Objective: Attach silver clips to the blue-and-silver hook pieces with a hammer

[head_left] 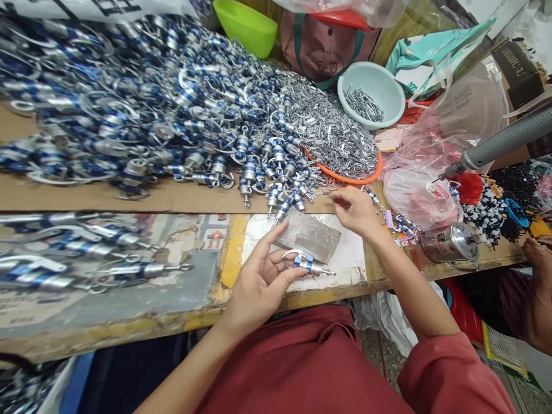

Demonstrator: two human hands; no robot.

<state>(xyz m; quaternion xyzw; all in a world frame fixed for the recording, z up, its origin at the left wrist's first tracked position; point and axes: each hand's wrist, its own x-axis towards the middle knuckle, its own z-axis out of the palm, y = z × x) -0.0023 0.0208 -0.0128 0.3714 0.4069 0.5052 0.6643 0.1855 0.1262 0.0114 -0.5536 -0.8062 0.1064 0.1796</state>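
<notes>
A blue and silver metal piece (308,263) with a curved lever rests between the thumb and fingers of my left hand (263,276), above the table's front edge. Beyond it a grey metal block (308,236) lies on a white sheet (351,267). My right hand (354,211) is closed near the front of a heap of small silver parts (340,141); what its fingertips pinch, if anything, is too small to make out. To the left of that heap spreads a big pile of blue and silver pieces (172,98).
A pale bowl (392,86) holds small pins behind the heap. An electric screwdriver (509,138) slants in from the right, above plastic bags (414,195). A metal can (448,244) stands near the edge. Another person's hand (539,256) is at the far right.
</notes>
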